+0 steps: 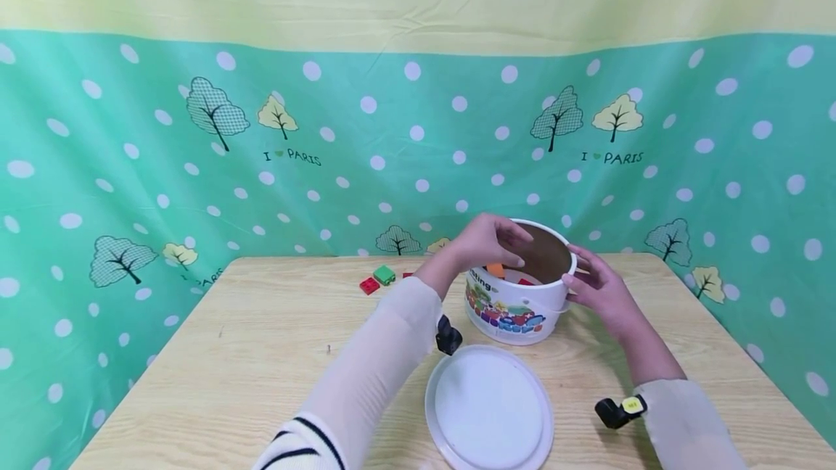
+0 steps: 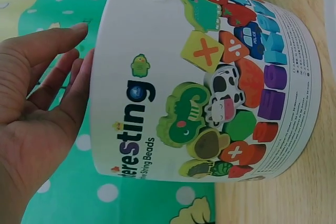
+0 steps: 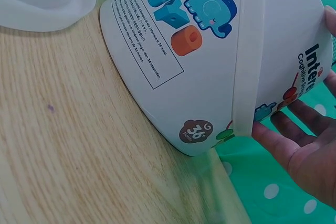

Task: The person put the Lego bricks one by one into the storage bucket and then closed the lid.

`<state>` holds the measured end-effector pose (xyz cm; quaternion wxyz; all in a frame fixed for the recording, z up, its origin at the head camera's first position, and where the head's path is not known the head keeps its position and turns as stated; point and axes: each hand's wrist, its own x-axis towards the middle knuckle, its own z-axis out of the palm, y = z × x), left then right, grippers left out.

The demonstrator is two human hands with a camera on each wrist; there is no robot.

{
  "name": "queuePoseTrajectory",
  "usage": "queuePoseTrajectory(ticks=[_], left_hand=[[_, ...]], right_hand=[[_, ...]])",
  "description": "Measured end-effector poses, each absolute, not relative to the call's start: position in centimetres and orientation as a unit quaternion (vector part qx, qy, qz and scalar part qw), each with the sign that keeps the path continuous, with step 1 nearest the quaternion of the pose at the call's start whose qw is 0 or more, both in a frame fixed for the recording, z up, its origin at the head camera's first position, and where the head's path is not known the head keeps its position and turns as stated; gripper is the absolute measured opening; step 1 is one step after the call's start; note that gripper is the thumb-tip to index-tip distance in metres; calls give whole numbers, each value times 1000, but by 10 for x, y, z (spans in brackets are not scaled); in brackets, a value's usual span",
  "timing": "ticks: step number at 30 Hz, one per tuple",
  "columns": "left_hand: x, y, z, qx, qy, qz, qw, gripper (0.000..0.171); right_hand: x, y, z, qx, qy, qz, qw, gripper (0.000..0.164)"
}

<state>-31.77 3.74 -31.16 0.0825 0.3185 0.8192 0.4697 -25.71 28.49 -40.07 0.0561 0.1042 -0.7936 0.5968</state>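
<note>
A white bucket (image 1: pixel 509 314) printed with colourful toy pictures stands upright on the table. Orange (image 1: pixel 496 270) and red blocks (image 1: pixel 525 282) show inside it. Over the near left part of its opening is my left hand (image 1: pixel 493 241), fingers apart and loosely bent, with nothing seen between them. In the left wrist view, that hand (image 2: pixel 42 98) is at the bucket's rim (image 2: pixel 97 103), its fingertips partly hidden behind the wall. My right hand (image 1: pixel 597 283) holds the bucket's right side at the rim, thumb and fingers spread about the wall. Its fingers (image 3: pixel 299 135) lie against the bucket in the right wrist view.
A round white lid (image 1: pixel 490 412) lies on the table in front of the bucket. Left of the bucket are a red block (image 1: pixel 369 286), a green block (image 1: pixel 384 275) and a partly hidden red one. A patterned curtain (image 1: pixel 418 151) hangs behind the wooden table (image 1: pixel 261 354).
</note>
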Motion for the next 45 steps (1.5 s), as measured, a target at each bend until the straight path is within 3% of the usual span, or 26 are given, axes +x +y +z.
queuePoseTrajectory(ticks=[15,27,40,45], left_hand=[[-305,-12,-312,309,814,491,37,35],[-305,-66,-336,265,792,550,-15,32],[-296,-127,-362,159,793,588,-6,35],[-294,-146,-373,144,803,577,-26,34]], right_hand=[[-256,283,-400,103,-799,590,57,69],[-257,283,-399,97,-804,584,55,70],[-255,282,-402,99,-805,583,58,70],[-255,284,-402,102,-803,583,61,69]])
